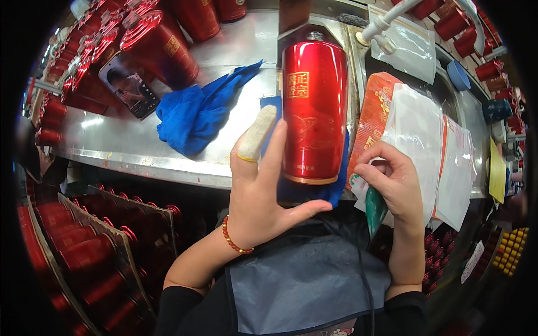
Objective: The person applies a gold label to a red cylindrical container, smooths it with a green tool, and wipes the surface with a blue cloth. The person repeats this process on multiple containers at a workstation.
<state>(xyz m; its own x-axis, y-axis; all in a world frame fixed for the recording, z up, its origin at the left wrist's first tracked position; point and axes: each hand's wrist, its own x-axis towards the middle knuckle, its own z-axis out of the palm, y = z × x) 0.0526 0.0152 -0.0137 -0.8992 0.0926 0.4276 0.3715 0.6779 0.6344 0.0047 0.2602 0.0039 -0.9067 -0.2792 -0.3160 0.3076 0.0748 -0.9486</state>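
A glossy red bottle (315, 112) with a gold square emblem and a dark cap lies with its base toward me, on or against blue cloth. My left hand (258, 185) is open beside its lower left side, thumb stretched below the base. One finger seems to touch the bottle's edge; another wears a cream cloth finger cover (259, 134). Right of the base, my right hand (395, 179) is closed, thumb and forefinger pinched. From it hangs a flat green pointed piece (374, 211), perhaps a scraper. A small green-and-white spot shows near the fingertips; I cannot tell what it is.
A crumpled blue cloth (193, 120) lies on the metal worktop (134, 148). A phone (129, 87) leans against red bottles (159, 47) at the left. White sheets (417, 134) and a red printed sheet (372, 109) lie right, below a white pipe (384, 25). Racks of red bottles (84, 246) stand lower left.
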